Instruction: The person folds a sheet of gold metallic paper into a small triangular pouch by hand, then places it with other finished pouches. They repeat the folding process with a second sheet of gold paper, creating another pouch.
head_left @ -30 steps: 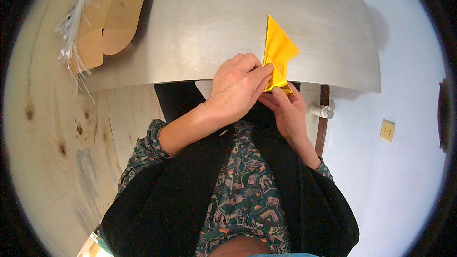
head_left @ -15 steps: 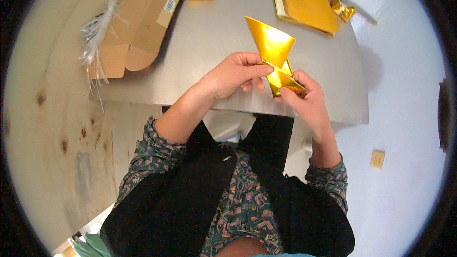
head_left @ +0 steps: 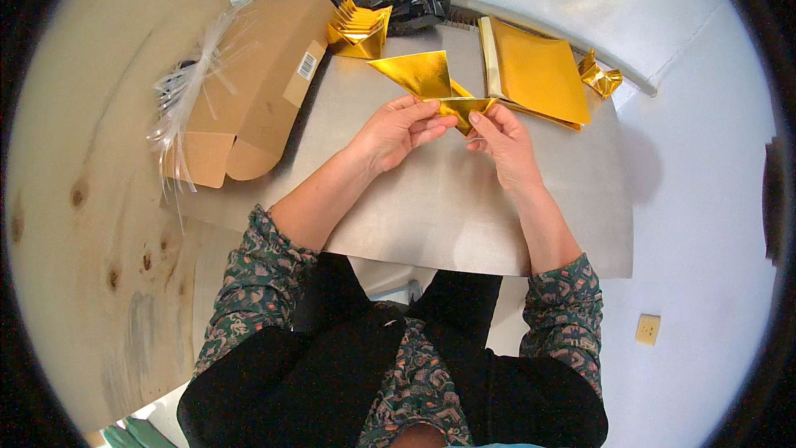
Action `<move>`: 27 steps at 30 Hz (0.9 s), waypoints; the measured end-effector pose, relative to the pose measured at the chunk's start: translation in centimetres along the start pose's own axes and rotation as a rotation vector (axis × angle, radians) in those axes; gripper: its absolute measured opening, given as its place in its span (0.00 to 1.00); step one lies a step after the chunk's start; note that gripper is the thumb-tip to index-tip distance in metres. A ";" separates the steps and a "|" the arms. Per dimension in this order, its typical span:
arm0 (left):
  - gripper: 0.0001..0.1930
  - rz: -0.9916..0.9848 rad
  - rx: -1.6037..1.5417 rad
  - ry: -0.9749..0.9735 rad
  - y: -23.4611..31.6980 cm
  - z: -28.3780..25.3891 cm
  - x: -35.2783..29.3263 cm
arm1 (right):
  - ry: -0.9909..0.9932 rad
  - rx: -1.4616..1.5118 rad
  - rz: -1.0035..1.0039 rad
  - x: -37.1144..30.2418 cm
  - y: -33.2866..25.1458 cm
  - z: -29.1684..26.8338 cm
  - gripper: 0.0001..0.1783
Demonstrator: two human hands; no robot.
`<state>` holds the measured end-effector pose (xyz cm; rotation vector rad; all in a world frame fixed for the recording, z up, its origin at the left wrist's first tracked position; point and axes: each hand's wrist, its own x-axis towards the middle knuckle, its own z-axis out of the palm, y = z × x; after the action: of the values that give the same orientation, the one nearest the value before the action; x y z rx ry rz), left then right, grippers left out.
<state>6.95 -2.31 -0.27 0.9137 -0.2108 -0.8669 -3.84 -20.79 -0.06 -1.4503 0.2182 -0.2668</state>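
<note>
Between my hands is a folded sheet of shiny gold foil paper (head_left: 417,75), raised over the grey table. A wide pointed flap stands up at its far left, and a narrower folded part crosses it lower down. My left hand (head_left: 391,134) pinches the lower left part, thumb on top and the other fingers curled below. At the right end, my right hand (head_left: 507,148) grips the folded corner between thumb and fingers. Beyond the sheet, a row of nested, folded gold foil pieces (head_left: 359,29) stands near the far edge.
A brown cardboard box (head_left: 265,66) lies on the left of the table (head_left: 448,228), with clear plastic strips (head_left: 199,79) over its side. Crumpled black plastic (head_left: 419,10) is at the back. On the right are a stack of gold sheets (head_left: 539,70) and a small folded gold piece (head_left: 601,76).
The folded sheet has turned so its upright flap now points left, and it sits farther up the view. My right hand has moved up to its right corner. The whole table appears lower in view.
</note>
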 end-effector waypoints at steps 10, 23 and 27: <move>0.12 -0.066 0.001 0.091 -1.6 -0.4 0.5 | 0.054 -0.007 -0.036 -0.2 2.0 -0.2 0.11; 0.13 -0.058 0.020 0.034 -1.5 -0.6 0.3 | 0.080 -0.055 -0.019 -0.3 2.2 -0.3 0.12; 0.13 -0.054 0.040 0.051 -1.5 -0.4 0.2 | 0.071 -0.081 -0.029 -0.4 2.2 -0.2 0.12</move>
<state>6.42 -2.68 -1.73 0.9817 -0.1604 -0.8911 -4.14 -20.59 -2.27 -1.5263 0.2683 -0.3362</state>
